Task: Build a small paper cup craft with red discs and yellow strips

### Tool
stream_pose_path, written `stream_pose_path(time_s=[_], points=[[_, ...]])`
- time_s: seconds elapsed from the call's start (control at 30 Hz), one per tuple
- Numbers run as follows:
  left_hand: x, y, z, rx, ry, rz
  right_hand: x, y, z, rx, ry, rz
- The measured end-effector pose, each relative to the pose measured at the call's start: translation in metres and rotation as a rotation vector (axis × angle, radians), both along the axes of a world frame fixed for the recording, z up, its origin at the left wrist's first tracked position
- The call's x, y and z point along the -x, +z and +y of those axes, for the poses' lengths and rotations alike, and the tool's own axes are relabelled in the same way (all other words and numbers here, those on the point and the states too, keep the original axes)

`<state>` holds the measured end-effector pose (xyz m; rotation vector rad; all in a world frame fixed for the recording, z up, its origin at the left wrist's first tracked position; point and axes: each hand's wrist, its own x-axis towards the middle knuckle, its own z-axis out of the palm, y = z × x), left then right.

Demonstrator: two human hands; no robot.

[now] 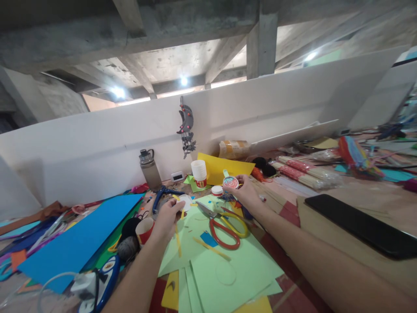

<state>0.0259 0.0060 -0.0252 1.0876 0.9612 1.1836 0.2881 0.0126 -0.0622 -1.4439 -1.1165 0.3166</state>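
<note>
My left hand (167,217) is closed on a small white paper cup (185,201) with yellow paper strips (177,241) hanging from it, held over light green paper sheets (224,269). My right hand (243,191) pinches a small round red-and-white container (230,181) farther back. Between the two hands, scissors with red and yellow handles (224,228) lie on the green paper. A red-and-white paper cup (144,230) lies on its side just left of my left hand.
A white partition (97,148) backs the desk. A grey water bottle (150,169), a stack of paper cups (199,173) and a yellow sheet (224,169) stand near it. A blue sheet (78,243) lies left, a black keyboard-like slab (361,226) right.
</note>
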Motion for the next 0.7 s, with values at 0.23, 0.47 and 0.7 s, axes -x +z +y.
stream_pose_path(time_s=[0.23, 0.47, 0.7], points=[[-0.0005, 0.0014, -0.0017, 0.011, -0.004, -0.005, 0.0012, 0.0012, -0.0023, -0.022, -0.012, 0.048], [-0.0011, 0.0012, -0.0016, 0.018, -0.009, -0.023, 0.0016, 0.0021, -0.0033, -0.004, -0.042, 0.014], [-0.0014, 0.0045, -0.0033, 0.001, -0.018, -0.062, 0.0005, 0.0004, -0.0021, -0.034, -0.022, 0.036]])
